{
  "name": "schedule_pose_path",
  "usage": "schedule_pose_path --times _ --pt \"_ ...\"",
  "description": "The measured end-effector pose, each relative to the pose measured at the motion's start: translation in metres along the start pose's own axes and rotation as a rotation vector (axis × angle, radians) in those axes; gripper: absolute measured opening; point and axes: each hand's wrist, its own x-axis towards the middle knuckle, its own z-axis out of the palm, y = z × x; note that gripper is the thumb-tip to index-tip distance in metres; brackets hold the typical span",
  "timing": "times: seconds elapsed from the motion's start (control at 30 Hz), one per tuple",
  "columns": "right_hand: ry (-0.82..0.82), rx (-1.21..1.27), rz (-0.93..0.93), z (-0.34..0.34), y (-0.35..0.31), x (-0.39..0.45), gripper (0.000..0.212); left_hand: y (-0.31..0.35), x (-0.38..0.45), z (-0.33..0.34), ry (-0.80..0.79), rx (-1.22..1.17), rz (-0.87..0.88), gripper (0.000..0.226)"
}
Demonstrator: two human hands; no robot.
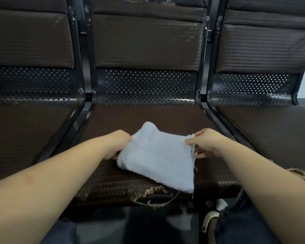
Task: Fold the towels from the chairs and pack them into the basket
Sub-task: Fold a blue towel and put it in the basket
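A pale blue towel point(157, 157) with frayed edges is held over the seat of the middle chair point(148, 117). It looks partly folded, with one corner hanging down past the seat's front edge. My left hand point(118, 143) grips its left edge with curled fingers. My right hand point(202, 141) pinches its right edge near the top corner. No basket is in view.
Three dark brown padded chairs stand in a row, joined by black metal frames point(84, 95). The middle seat's front edge is torn point(153, 192). The left seat point(28, 131) and right seat point(271, 131) hold nothing. My legs and a shoe point(209, 221) are below.
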Motion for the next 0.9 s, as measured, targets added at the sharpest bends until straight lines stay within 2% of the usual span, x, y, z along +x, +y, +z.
schedule_pose_path --times 0.1,0.17,0.23,0.33,0.4,0.47,0.5,0.57,0.63,0.67,0.73,0.8,0.9 --pt "-0.015 -0.135 -0.016 0.007 0.0 -0.008 0.03 -0.006 -0.013 0.006 -0.014 -0.174 0.029 0.027" --pt "-0.018 -0.231 -0.028 0.012 0.001 -0.012 0.036 -0.012 -0.022 0.009 -0.022 -0.07 -0.003 0.041" --pt "-0.005 -0.299 -0.026 0.015 0.001 -0.017 0.044 -0.019 -0.031 0.01 -0.045 0.034 -0.017 0.037" --pt "0.029 -0.424 -0.017 0.019 0.0 -0.029 0.06 -0.028 -0.046 0.009 -0.144 -0.042 -0.058 0.029" --pt "0.118 -0.58 -0.104 0.023 -0.001 -0.038 0.063 -0.031 -0.056 0.009 -0.088 0.098 -0.051 0.028" --pt "0.186 -0.611 -0.33 0.031 -0.004 -0.049 0.059 -0.033 -0.06 0.01 0.15 0.341 0.103 0.028" --pt "0.18 -0.585 -0.462 0.037 -0.005 -0.056 0.057 -0.034 -0.061 0.011 0.277 0.432 0.235 0.03" --pt "0.118 -0.575 -0.643 0.054 -0.007 -0.068 0.053 -0.034 -0.066 0.02 0.419 0.526 0.555 0.04" --pt "0.031 -0.666 -0.654 0.071 -0.003 -0.072 0.052 -0.033 -0.067 0.032 0.39 0.646 0.768 0.05" --pt "-0.013 -0.743 -0.609 0.077 0.001 -0.069 0.052 -0.034 -0.063 0.039 0.328 0.742 0.792 0.052" --pt "-0.088 -0.893 -0.478 0.081 0.011 -0.061 0.056 -0.039 -0.049 0.046 0.153 0.902 0.687 0.054" --pt "-0.114 -0.951 -0.364 0.076 0.02 -0.053 0.066 -0.044 -0.035 0.045 0.014 0.928 0.522 0.057" --pt "-0.035 -0.933 -0.254 0.068 0.029 -0.046 0.076 -0.047 -0.021 0.04 0.026 0.861 0.385 0.071"
